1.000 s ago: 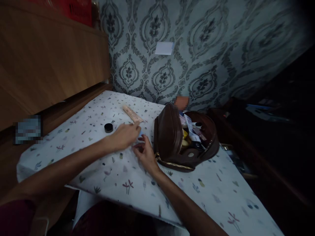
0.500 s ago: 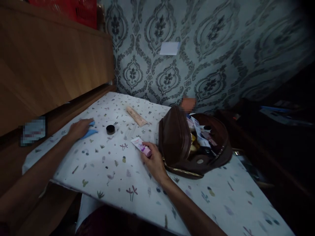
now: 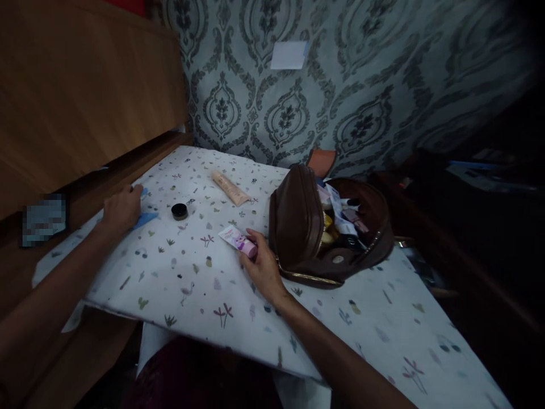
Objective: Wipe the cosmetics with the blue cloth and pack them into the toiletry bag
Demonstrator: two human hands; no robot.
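My right hand is closed round the capped end of a small pink-and-white squeeze tube, low over the patterned tablecloth. Off to the left, my left hand has its fingers bent down on a blue cloth, part of which pokes out beside them. Between the hands stands a small jar with a black lid. A beige tube lies farther back. Just right of my right hand, a brown cosmetic bag sits unzipped, with several tubes and bottles inside.
A wooden cabinet borders the table on the left. Patterned wallpaper covers the wall behind, with a white card-like piece on it. An orange-brown flap stands behind the bag. Dark items fill the right side.
The view has tipped slightly, so everything sits a little higher and farther left. My left hand's fingers have bent more over the blue cloth. My right hand still holds the pink-and-white tube.
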